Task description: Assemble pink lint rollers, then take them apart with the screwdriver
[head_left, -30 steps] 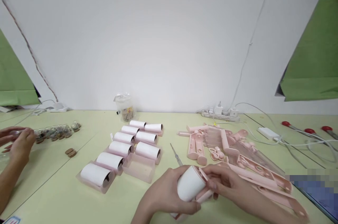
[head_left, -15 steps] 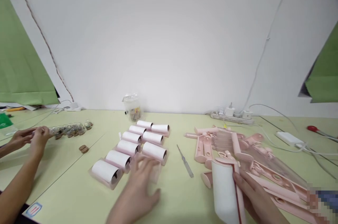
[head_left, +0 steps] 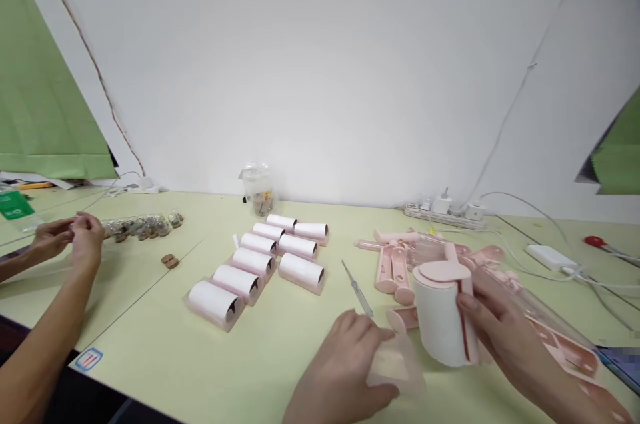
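My right hand [head_left: 493, 317] is wrapped round a white-covered cylinder [head_left: 440, 324] with a pink top and a pink strip down its side, held upright over the table. Just left of it, my left hand [head_left: 350, 361] grips a translucent plastic piece [head_left: 400, 367], slightly blurred, its thumb and fingers at the piece's left edge. Pink plastic parts [head_left: 393, 267] lie in a heap behind the cylinder. A screwdriver [head_left: 357, 289] with a clear handle rests beyond my left hand. Several white rolls [head_left: 215, 301] on translucent pink bases lie in two rows to the left.
At far left, another person's hands [head_left: 75, 237] work beside a row of small clear-topped objects [head_left: 143, 227]. Brown pieces [head_left: 170, 261] lie near the table seam. A plastic bag [head_left: 259, 191] and a power strip [head_left: 445, 216] stand by the wall. White cables and an adapter [head_left: 550, 257] are at right.
My left hand has moved right from the rolls, bringing the translucent plastic piece beside the cylinder. The view has shifted, and my right hand still holds the cylinder, now a little higher in view.
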Tool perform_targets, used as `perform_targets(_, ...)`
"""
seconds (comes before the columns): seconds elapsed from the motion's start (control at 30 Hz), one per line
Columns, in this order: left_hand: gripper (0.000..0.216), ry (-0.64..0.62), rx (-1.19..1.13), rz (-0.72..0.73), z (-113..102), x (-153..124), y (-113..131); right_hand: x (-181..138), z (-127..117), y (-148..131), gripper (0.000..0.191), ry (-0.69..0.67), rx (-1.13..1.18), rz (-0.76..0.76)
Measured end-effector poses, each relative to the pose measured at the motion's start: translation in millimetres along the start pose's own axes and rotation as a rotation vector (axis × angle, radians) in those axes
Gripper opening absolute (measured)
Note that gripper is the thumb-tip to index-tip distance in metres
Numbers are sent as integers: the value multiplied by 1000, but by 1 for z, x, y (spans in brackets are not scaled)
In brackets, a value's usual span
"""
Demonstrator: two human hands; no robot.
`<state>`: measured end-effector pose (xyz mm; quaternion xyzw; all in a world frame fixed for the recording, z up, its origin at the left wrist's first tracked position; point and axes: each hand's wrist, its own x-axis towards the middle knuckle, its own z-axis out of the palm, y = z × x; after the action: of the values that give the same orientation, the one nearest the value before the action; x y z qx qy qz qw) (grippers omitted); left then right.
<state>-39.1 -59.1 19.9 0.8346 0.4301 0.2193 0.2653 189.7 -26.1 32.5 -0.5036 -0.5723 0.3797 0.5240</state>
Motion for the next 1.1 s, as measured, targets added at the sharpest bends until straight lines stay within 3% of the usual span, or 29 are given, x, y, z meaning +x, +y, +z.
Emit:
perform_targets(0.07, 90, 17, -96, -100, -5, -5, -7, 1, 5, -13, 37, -59, -68, -93)
perform_targets(0.13, 102, -44, -174, -206, -11, -9, -18, -1, 14, -25, 36, -152, -155, -143)
perform_targets(0.2, 82, -114, -243, -244, -14, -11, -27, -5, 26, -32, 32, -259, -251, -165)
perform_targets(0.3, 53, -79, -305, -254, -9, -9, -32, -15, 43, -36, 27, -383, -407, -253)
perform_targets(0.43, 65, -118, -407, -222, -3, -3, -30, -24, 53, -42, 22, -434, -641, -322)
perform_targets(0.57, 59, -159, -461, -159, -5, 0, -31, -26, 56, -48, 21, -475, -786, -365)
perform_targets(0.73, 62, -182, -409, -230, -6, -2, -35, -35, 70, -26, 21, -610, -898, -436)
perform_targets(0.87, 64, -196, -391, -253, -7, -4, -34, -38, 68, -12, 44, -532, -840, -497)
perform_targets(0.97, 71, -190, -373, -213, -10, -6, -29, -19, 51, -18, 30, -392, -831, -469)
perform_targets(1.1, 60, -215, -311, -117, -11, -4, -21, 26, 30, -24, 25, -270, -1046, -417)
